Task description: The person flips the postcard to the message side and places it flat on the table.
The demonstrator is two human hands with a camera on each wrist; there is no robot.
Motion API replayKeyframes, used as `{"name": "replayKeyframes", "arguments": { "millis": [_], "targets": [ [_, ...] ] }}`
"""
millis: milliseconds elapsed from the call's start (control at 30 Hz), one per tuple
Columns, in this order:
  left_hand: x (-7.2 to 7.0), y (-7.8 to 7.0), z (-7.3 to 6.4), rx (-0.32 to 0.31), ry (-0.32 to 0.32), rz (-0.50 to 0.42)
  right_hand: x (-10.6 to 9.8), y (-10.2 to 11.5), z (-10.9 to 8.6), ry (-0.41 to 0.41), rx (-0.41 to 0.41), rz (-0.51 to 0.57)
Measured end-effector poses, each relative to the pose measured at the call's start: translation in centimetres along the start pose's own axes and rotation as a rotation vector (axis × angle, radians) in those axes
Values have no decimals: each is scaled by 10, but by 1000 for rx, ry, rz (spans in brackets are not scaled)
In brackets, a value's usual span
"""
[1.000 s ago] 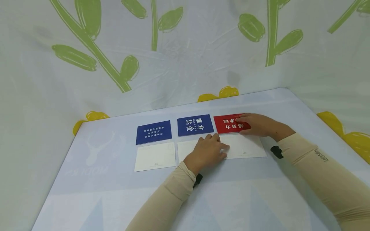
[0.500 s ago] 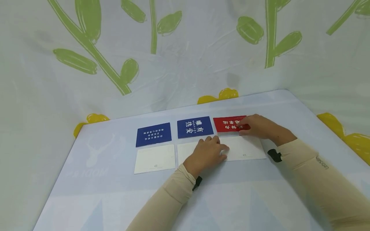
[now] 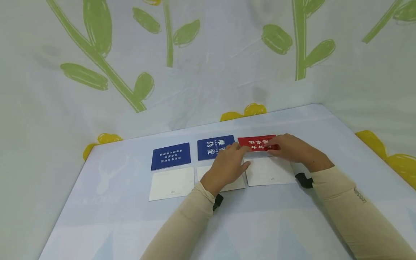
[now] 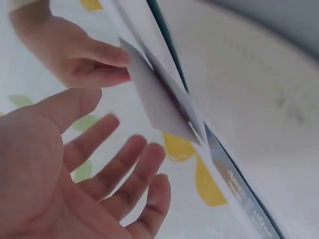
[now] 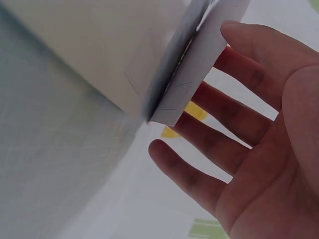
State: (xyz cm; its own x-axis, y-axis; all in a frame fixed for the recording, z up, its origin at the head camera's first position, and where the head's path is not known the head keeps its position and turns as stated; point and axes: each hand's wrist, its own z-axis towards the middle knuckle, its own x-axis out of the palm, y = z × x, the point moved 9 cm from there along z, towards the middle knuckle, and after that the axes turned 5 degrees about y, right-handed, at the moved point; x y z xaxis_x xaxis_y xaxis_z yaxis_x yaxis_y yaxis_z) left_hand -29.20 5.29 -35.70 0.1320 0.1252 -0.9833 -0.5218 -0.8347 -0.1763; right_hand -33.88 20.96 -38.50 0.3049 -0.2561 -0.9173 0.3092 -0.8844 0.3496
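Observation:
My right hand (image 3: 290,148) pinches the right part of a red card (image 3: 251,143) with white lettering. The card tilts up from the table, and its pale back (image 5: 199,67) shows in the right wrist view, thumb on that side and fingers behind. My left hand (image 3: 225,166) hovers over the middle white card (image 3: 234,185) with relaxed, spread fingers. Its fingertips overlap the red card's left corner and the middle blue card (image 3: 205,148) in the head view. In the left wrist view that hand (image 4: 99,169) holds nothing. Below the red card lies the right white card (image 3: 269,172).
Another blue card (image 3: 170,156) lies at the left of the back row, with a white card (image 3: 172,183) in front of it. The pale table (image 3: 107,220) ends at a back edge before a curtain (image 3: 211,86) printed with green leaves.
My left hand has lifted off the white cards and shifted away from me toward the red card. My right hand keeps hold of the red card, which now tilts more. The head view has tipped slightly upward.

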Motion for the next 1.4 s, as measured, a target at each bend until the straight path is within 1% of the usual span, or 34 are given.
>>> {"name": "replayKeyframes", "arguments": {
  "millis": [100, 233, 367, 600, 700, 800, 1000, 1133, 1233, 1400],
  "targets": [
    [-2, 5, 10, -31, -10, -11, -3, 2, -2, -10, -16, 4],
    [2, 8, 21, -55, 15, -30, -7, 6, -4, -36, -39, 9],
    [6, 6, 30, -60, 31, -61, -11, 7, -8, -57, -48, 19],
    [5, 8, 40, -74, 22, -126, -18, 9, -11, -81, -63, 35],
    [3, 9, 43, -83, 21, -138, -20, 9, -11, -83, -59, 50],
    [1, 10, 44, -95, 5, -168, -20, 8, -10, -86, -57, 58],
    [-2, 15, 45, -120, -49, -240, -21, 0, -9, -116, -66, 78],
    [-3, 18, 45, -124, -78, -250, -23, -2, -9, -141, -71, 76],
    [-3, 19, 45, -122, -84, -252, -25, -1, -9, -152, -80, 60],
    [-3, 20, 46, -119, -93, -248, -25, -4, -6, -156, -60, 32]
  ]
}}
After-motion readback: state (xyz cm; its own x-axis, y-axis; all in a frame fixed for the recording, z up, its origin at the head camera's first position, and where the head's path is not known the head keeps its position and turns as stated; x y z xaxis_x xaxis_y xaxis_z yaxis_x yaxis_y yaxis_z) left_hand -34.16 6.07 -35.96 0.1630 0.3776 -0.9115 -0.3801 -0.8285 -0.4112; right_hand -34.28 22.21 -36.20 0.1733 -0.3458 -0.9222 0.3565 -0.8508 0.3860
